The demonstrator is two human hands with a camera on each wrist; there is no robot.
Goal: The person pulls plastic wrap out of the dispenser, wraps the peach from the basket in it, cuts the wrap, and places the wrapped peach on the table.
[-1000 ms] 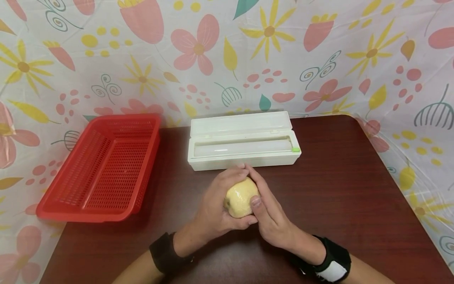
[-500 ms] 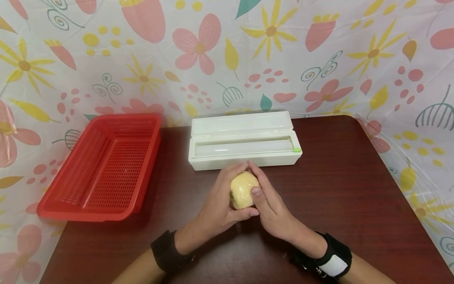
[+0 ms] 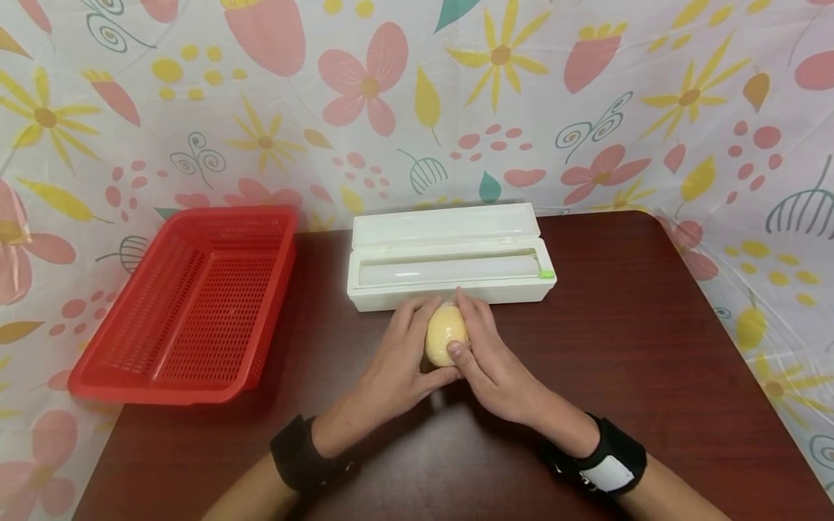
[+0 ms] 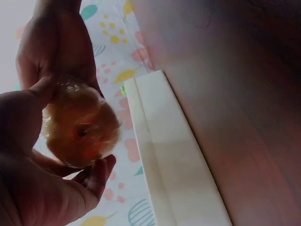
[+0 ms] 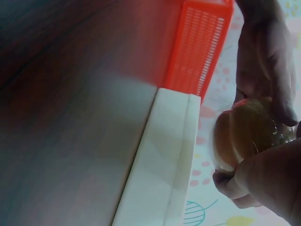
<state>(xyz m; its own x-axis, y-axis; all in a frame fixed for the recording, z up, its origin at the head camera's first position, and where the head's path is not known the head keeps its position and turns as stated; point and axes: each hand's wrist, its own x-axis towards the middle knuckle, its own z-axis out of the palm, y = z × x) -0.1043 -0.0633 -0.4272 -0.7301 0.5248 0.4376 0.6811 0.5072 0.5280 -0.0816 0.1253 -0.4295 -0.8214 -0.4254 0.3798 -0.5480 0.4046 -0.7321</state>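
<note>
A round yellow fruit (image 3: 447, 335) in shiny clear cling film is held between both hands above the table. Its end with a dark dimple faces the left wrist camera, where the wrapped fruit (image 4: 82, 127) shows creased film. My left hand (image 3: 394, 365) curls round its left side, fingers behind and thumb below. On the other side my right hand (image 3: 498, 369) grips it, with the thumb pressed on the near face. Just beyond the hands lies a white cling film box (image 3: 449, 297), lid tipped back, a roll of film (image 3: 449, 270) inside.
A red perforated plastic basket (image 3: 260, 362) stands at the table's left, with nothing in it. The dark brown table (image 3: 638, 347) stretches off to the right. A flower-printed cloth (image 3: 417, 166) hangs behind and round the sides.
The fruit has been turned between the hands; its stem end, facing left earlier, is out of sight in the head view. Both hands have shifted slightly away from the body.
</note>
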